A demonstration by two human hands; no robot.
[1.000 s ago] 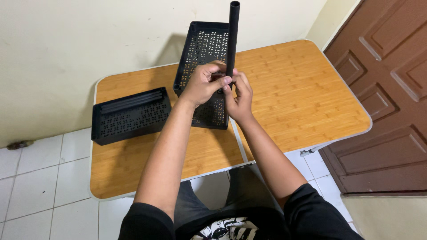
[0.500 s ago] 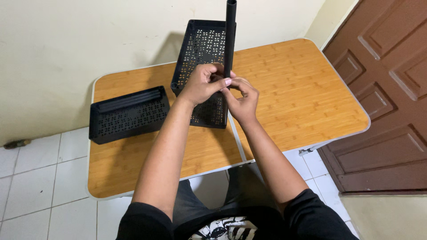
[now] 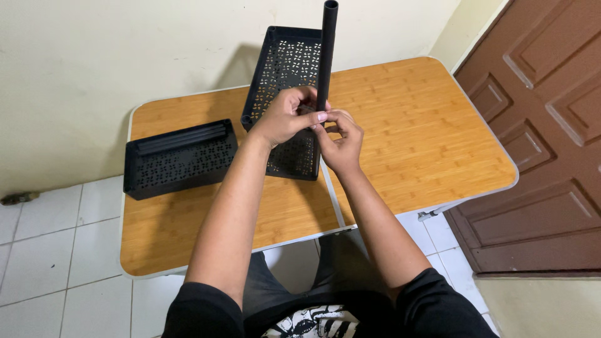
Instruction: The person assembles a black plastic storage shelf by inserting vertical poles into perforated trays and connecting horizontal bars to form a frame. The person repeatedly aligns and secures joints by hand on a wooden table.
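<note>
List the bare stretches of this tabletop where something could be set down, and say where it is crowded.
Bare wood lies right of the middle tray, out to the table edge by the door, and along the near edge in front of the left tray. It is crowded at the centre, where the left hand and right hand hold the upright black tube over the middle tray.

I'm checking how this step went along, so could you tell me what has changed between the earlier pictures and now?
Very little. The right hand has slid slightly lower on the black tube, its fingers curling closer under the left hand. Both hands still grip the tube, which stays upright at the near corner of the tray. The second tray and the table are unchanged.
</note>
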